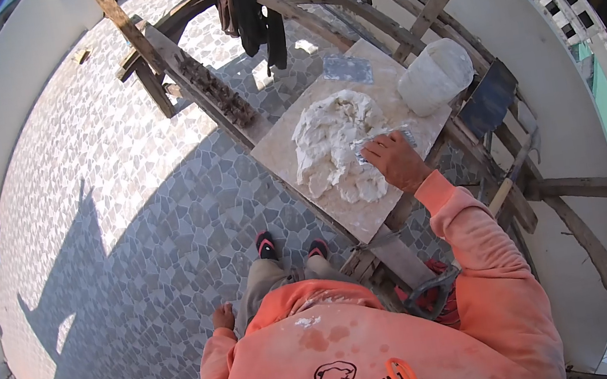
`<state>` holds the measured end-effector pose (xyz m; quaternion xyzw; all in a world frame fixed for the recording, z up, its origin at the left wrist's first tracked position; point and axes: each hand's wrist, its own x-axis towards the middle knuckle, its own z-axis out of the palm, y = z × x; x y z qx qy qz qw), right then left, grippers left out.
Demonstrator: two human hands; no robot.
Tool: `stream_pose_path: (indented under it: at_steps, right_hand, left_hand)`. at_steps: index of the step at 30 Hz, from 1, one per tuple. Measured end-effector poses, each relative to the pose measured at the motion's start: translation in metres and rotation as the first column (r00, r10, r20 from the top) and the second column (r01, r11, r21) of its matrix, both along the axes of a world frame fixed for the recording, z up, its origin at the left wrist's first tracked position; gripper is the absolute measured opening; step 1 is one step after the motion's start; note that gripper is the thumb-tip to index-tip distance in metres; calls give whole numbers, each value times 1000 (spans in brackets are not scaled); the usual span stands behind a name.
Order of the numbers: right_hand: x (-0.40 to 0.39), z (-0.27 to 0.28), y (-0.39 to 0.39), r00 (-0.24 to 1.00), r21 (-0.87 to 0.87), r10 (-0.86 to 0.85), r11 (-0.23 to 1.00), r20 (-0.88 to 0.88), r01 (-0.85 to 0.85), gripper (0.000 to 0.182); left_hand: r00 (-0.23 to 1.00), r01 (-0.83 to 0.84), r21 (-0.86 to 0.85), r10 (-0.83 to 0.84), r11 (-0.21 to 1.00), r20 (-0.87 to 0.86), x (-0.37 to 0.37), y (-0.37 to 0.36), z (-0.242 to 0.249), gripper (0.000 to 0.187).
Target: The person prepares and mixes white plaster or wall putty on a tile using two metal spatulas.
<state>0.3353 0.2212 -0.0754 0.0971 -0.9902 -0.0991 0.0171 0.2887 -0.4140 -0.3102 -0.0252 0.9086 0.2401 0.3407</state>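
My right hand [396,160] is closed on a flat metal scraper [406,132], only partly visible around the fingers. Its blade lies against the right side of a lumpy heap of white plaster-like paste [331,138]. The heap sits on a square, pale board [285,145] smeared with white. A second thin metal plate [348,70] rests flat on the board's far part, away from my hands. My left hand [223,317] hangs low beside my leg, apart from the board; its fingers are too foreshortened to read, and no object shows in it.
A white-crusted bucket [434,77] stands at the board's right edge, beside a dark panel [488,99]. Rough wooden beams [309,20] surround the board, with dark cloth [250,17] draped over them. Stone-patterned floor [188,207] extends left. A red bag-like item [439,299] lies low, near my right side.
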Motion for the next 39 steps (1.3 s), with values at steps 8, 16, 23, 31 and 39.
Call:
stream_pose_path:
  at_steps: [8,16,23,31,39]
  right_hand:
    - [16,-41,7,995,8,65,998,79,-66,19]
    - [-11,-27,6,1000,14,14,1000,6,-14,20]
    - [34,-4,33,956,-291,-285,910,77,294,27]
    - [144,-85,94,244,-772,-807,-354,537,529,35]
    - [112,-103,80,64,-634,-794,-431,604,642,63]
  left_hand:
    - [995,48,-29,-51,998,-92,-7,-3,-23,50]
    - [995,92,-36,-93,995,-18,-12,-1,-34,45]
    - [991,125,30,-123,992,-49,-23,7,-22,49]
    - [977,208,45,-206,977,-57,-36,10,-38,47]
    - [1000,11,82,-9,997,-27,-43,-1,-31,42]
